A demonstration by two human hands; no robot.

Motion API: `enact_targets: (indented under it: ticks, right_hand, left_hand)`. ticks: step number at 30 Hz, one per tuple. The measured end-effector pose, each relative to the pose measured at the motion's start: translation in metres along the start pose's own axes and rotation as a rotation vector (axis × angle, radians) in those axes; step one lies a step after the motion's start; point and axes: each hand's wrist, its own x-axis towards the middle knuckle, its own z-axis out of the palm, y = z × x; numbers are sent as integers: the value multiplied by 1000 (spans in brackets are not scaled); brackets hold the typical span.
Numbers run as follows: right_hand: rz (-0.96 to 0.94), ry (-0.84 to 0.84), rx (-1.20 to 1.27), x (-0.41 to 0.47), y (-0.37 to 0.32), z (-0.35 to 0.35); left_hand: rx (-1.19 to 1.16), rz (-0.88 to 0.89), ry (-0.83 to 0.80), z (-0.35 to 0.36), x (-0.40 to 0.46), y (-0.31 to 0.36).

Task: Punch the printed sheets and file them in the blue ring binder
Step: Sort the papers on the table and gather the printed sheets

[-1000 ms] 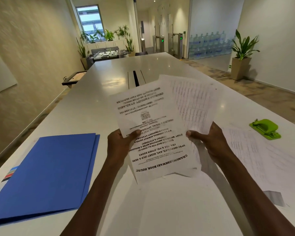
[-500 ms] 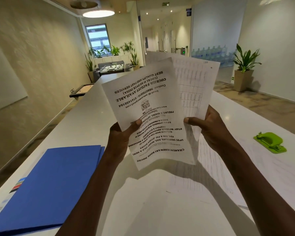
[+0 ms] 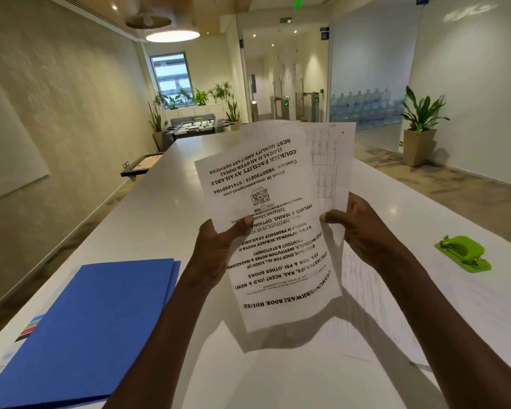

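I hold a small stack of printed sheets point(image 3: 272, 219) upright above the white table, the front page's text upside down to me. My left hand point(image 3: 219, 246) grips the stack's left edge, thumb across the front page. My right hand point(image 3: 363, 231) pinches the right edge, where a sheet with a printed table point(image 3: 328, 160) sticks out behind. The closed blue ring binder point(image 3: 89, 329) lies flat at the near left. A green hole punch point(image 3: 462, 253) sits on the table at the right, apart from both hands.
More printed sheets point(image 3: 366, 305) lie flat on the long white table point(image 3: 165, 208) under and right of my hands. A colour-printed page point(image 3: 30, 326) peeks out from under the binder. A potted plant point(image 3: 419, 128) stands on the floor at the far right.
Both hands lifted the sheets from low over the table to upright in front of me, and the fanned pages have drawn closer together. My view tilted upward.
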Motion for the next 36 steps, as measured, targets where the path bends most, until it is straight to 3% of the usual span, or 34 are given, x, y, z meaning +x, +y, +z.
enact_targets:
  ticks: [5,13,23,32,36]
  right_hand:
    - [-79,7,-108,0,1,8]
    - [-312,176,-232,11,-8,49]
    - [-101,19,-301,11,68,76]
    - [-120,35,-256,14,53,75]
    - [-2,-5,-260,0,84,73]
  left_hand:
    - [258,129,304,2,-1,10]
    - [461,412,536,-1,-4,30]
    - [482,96,490,-39,-16,-28]
    - [464,140,528,-38,-14,-17]
    - [384,-5,463,-45,-23,-38]
